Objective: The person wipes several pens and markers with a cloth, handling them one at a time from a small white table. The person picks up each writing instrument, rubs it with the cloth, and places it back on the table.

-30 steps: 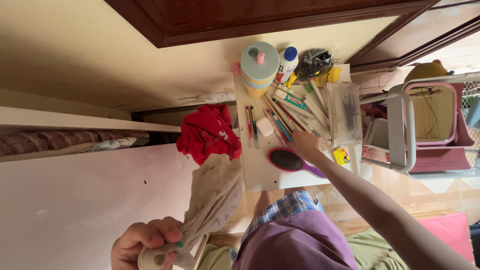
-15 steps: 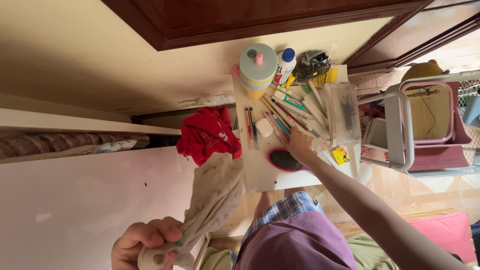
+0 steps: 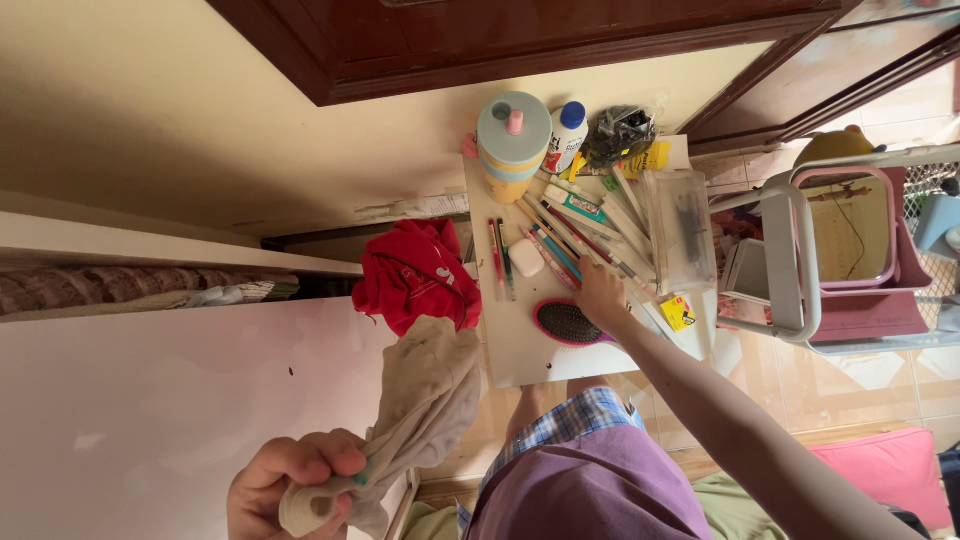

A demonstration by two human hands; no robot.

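— The hands first: how many show, and what are they doing?

— Two. The left hand [image 3: 290,487], at the lower left of the frame, is curled tight around a bunched beige cloth [image 3: 425,385], soft and creased, which trails up toward the centre. The right hand [image 3: 598,293] reaches to the middle of the frame and lies on the white tabletop [image 3: 520,355], its fingers bent down among the pens [image 3: 570,240]; whether it grips one I cannot tell.

— Where do the pens lie, and how many?

— A fanned heap of thin sticks in the upper centre, running slantwise just above the right hand. Too many and too overlapped to count. Two more, one red and one green, lie apart to the left, side by side.

— What else is on the tabletop?

— One oval hairbrush [image 3: 566,322], pink rim with dark bristles, touching the right hand's lower edge. One small white eraser-like block [image 3: 526,257]. One round tub [image 3: 513,140] with a pale blue lid and pink knob. One white bottle [image 3: 567,133] with a blue cap. One crinkled clear bag [image 3: 619,132] of dark things. One clear flat plastic case [image 3: 680,228]. One small yellow box [image 3: 681,312].

— And beside it?

— One crumpled red garment [image 3: 416,275], left of the tabletop, just above the beige cloth.
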